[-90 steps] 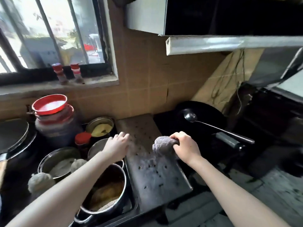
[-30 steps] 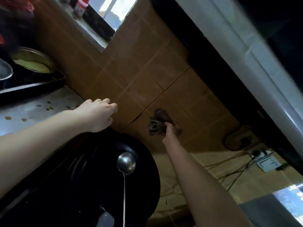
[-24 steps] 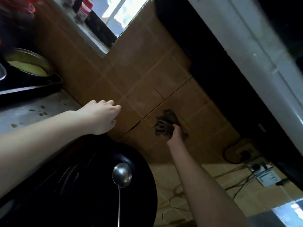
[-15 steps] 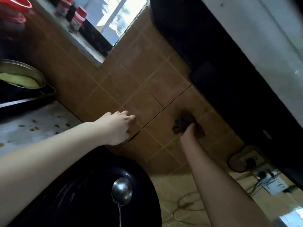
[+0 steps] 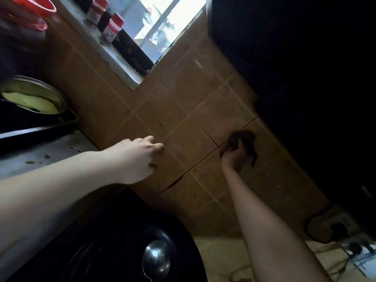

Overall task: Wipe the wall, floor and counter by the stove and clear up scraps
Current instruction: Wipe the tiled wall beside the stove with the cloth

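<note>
The view is tilted. My right hand (image 5: pixel 232 159) grips a dark bunched cloth (image 5: pixel 243 139) and presses it against the brown tiled wall (image 5: pixel 183 110), just under the dark range hood (image 5: pixel 305 78). My left hand (image 5: pixel 138 157) is loosely curled with nothing in it; its knuckles rest against the wall above the grey counter slab (image 5: pixel 40 159), which carries small green scraps (image 5: pixel 47 156). A cracked grout line runs across the tiles between the two hands.
A black wok (image 5: pixel 122 241) with a steel ladle (image 5: pixel 155 259) sits below my arms. A steel pot with yellow contents (image 5: pixel 32 98) stands at left. Red-capped jars (image 5: pixel 113 27) line the windowsill. A socket and cables (image 5: pixel 335 228) hang at lower right.
My right hand has slid the cloth up and to the right along the wall toward the hood. My left hand has shifted right along the wall. The view has swung upward.
</note>
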### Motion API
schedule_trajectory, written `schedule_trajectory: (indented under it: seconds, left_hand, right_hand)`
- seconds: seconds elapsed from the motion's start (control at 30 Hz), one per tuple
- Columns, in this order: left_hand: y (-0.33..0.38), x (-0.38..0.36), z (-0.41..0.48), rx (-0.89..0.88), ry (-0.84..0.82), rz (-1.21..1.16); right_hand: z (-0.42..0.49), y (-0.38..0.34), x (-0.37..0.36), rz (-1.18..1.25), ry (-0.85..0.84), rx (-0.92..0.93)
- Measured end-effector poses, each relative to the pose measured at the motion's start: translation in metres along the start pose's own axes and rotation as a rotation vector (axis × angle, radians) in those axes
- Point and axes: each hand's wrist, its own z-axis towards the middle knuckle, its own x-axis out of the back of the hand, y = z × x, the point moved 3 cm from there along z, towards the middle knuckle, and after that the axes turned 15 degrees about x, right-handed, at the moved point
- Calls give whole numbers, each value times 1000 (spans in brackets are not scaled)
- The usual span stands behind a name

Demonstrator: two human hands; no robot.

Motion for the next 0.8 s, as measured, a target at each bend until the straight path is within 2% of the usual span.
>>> schedule_trajectory:
  seconds: [0.17,0.23,0.3,0.37,0.47,0.6,0.67,0.7,0.8]
  left_hand:
    - [3,-6,1,-8,20,12]
    - [6,-11,-1,-4,-14,30]
    - [10,-16,-4,-16,-9,55]
    - [15,-22,-10,-4,3,62]
    - [19,-25,-18,24,21,94]
    - [27,-34,-34,55,34,79]
    - [30,-41,-43,67,20,101]
    - [31,-44,-48,78,10,118]
    - [38,-51,-54,115,13,143]
  right_hand:
    - [-29,18,-43,-434,-584,626]
    - [-40,31,-54,-612,-833,786]
    - [-53,48,-61,-704,-994,886]
    - [-60,58,-61,-737,-1073,946]
    - [-67,77,-59,-738,-1105,1074]
    - [-94,108,-42,-691,-1208,1109]
    - [-105,117,-36,-739,-1159,1198]
    - [-110,118,-32,-738,-1195,1165]
    - [-111,127,-33,-785,-1109,1132]
